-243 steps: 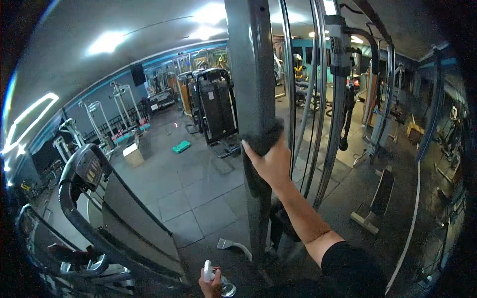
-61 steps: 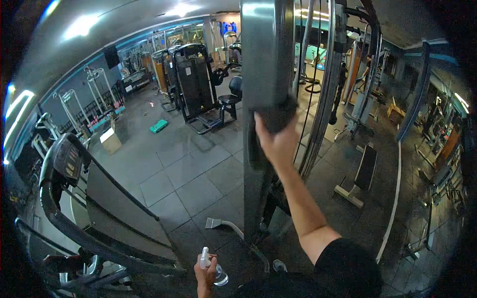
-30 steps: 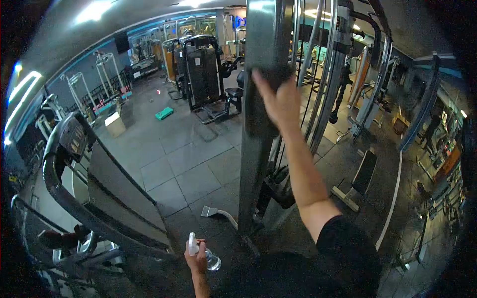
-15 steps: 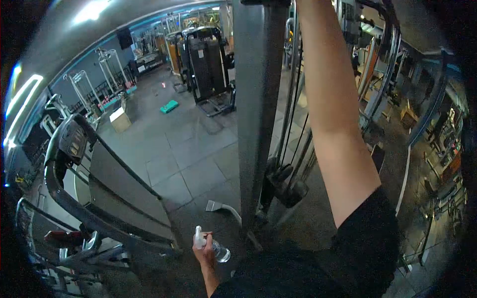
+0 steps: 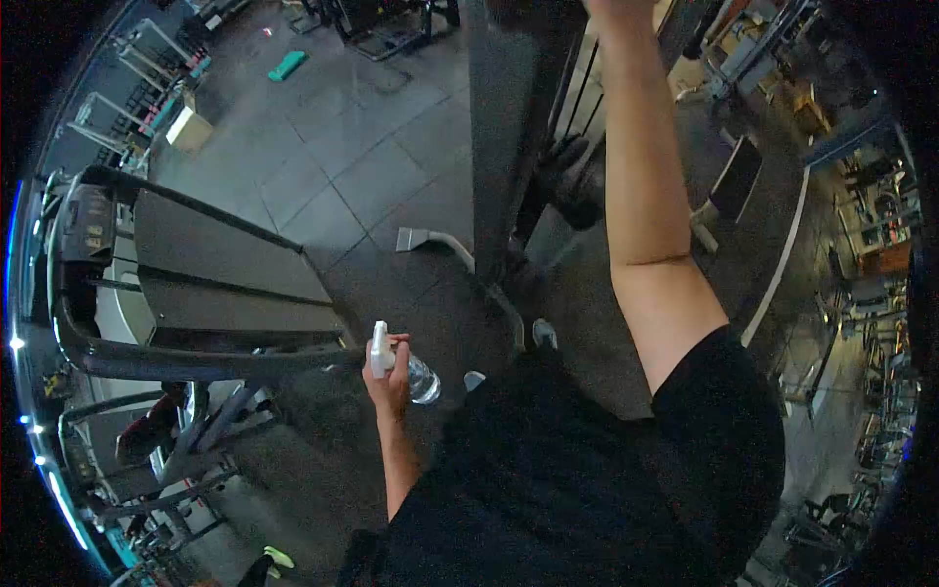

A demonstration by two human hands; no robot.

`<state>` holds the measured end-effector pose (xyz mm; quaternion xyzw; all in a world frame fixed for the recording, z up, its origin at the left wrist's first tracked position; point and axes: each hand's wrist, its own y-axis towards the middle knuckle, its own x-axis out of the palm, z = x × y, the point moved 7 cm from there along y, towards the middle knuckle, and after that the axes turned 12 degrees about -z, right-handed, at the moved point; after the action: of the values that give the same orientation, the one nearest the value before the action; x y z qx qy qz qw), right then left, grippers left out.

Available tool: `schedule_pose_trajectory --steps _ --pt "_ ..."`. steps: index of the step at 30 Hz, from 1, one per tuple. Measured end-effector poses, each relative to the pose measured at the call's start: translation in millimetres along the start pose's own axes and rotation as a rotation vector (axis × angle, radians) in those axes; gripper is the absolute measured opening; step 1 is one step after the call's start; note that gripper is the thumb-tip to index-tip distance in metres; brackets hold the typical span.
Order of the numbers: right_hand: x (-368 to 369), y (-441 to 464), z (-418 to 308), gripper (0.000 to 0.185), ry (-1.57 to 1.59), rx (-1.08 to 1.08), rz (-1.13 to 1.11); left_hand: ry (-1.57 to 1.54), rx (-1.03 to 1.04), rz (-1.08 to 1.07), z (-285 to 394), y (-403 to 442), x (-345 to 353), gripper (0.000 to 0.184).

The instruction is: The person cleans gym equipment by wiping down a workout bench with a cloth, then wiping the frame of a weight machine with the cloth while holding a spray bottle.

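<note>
My left hand (image 5: 389, 370) is wrapped round the neck of a clear spray bottle (image 5: 424, 380) with a white trigger head (image 5: 381, 347). The bottle is tilted, its base pointing down and to the right. My right arm reaches up beside the dark upright post (image 5: 509, 127) of a gym machine. Only the wrist end of my right hand (image 5: 623, 12) shows at the top edge; its fingers are out of the frame, so what it touches is hidden.
A treadmill-like machine with a black rail (image 5: 196, 364) stands on the left. A curved grey tube with a flat end plate (image 5: 419, 239) lies low by the post. Farther off are a green object (image 5: 288, 66) and a pale box (image 5: 189, 128). A lime shoe (image 5: 279, 558) shows bottom left.
The view has tilted down, bringing my shoes and more of my black shirt into sight. My left hand still grips the spray bottle. My right arm stays raised, its wrist now showing at the top.
</note>
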<state>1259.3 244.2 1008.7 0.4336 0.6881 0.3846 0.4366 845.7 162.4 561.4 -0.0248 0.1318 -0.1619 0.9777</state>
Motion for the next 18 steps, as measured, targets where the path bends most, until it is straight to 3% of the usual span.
schedule_pose_trajectory --steps 1,5,7,9,11,13,15,17,18 --pt "1 -25 2 0.093 0.090 -0.102 0.139 0.019 0.038 0.017 1 -2 -6 0.019" --pt "30 -136 37 0.096 0.108 -0.100 0.259 0.040 -0.064 -0.029 -13 -17 -21 0.018" --pt "50 -202 62 0.083 0.185 0.060 0.134 0.005 -0.081 -0.012 -14 -24 -21 0.013" --pt "79 -274 95 0.085 0.032 0.079 0.013 -0.011 -0.047 0.016 -25 -30 -27 0.013" --pt "106 -356 117 0.078 0.280 0.308 -0.025 0.029 -0.107 0.005 -16 -38 -28 0.013" --pt "122 -412 127 0.079 0.115 0.361 -0.155 0.052 -0.135 -0.027 -18 -39 -22 0.013" --pt "129 -442 113 0.092 -0.216 0.179 -0.345 0.055 -0.096 -0.028 -22 -46 -22 0.012" --pt "150 -504 143 0.094 0.120 0.578 -0.577 0.040 -0.072 -0.041 -24 -48 -13 0.013" --pt "146 -525 143 0.094 0.118 0.583 -0.554 0.042 -0.069 -0.048 -22 -52 -13 0.013"
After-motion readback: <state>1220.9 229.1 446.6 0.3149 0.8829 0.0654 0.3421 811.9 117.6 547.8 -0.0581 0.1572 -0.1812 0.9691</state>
